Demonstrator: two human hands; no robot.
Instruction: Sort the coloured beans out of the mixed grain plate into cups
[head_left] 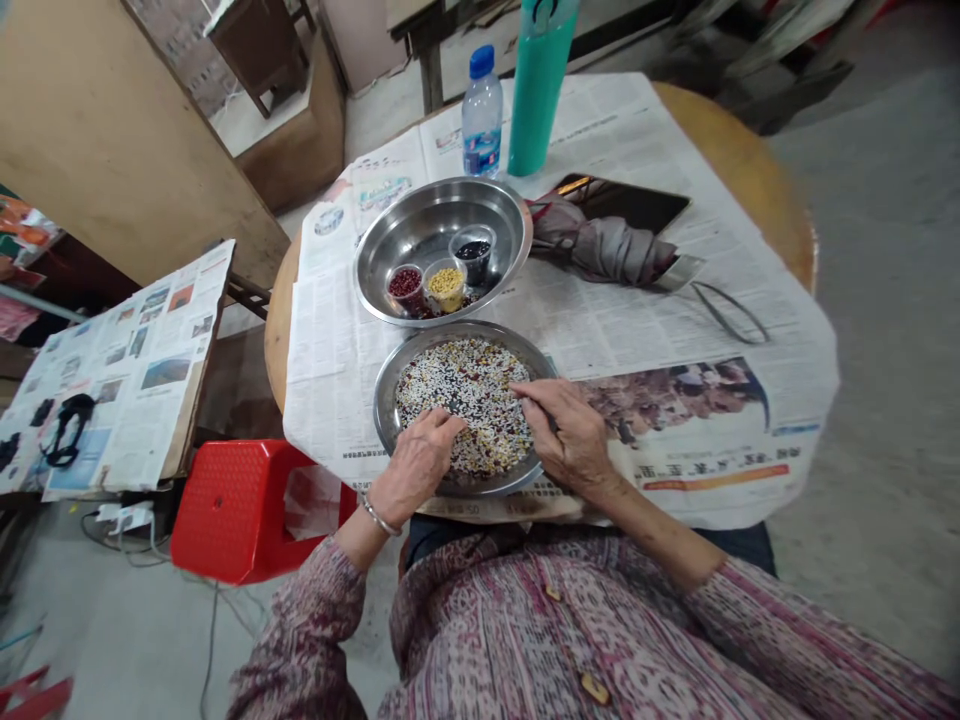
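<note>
A shallow metal dish (384,400) in front of me holds a mix of white grains (465,370) with yellow, dark red and black beans among them. Over its near left part is my left hand (418,458), fingers curled and pressed together at the grains. My right hand (568,432) reaches over the right side, thumb and forefinger close together by the grains. Whatever lies between the fingertips of either hand is too small to make out. Behind the dish, a deeper metal basin (405,225) contains small cups of red beans (406,284), yellow beans (445,283) and black beans (475,252).
Newspaper (600,320) covers the round table (757,170). A water bottle (482,115), a green bottle (538,100), a folded umbrella (600,243) and a dark flat device (637,203) stand or lie beyond. On the left are a red stool (225,510) and another newspaper-covered table (150,370).
</note>
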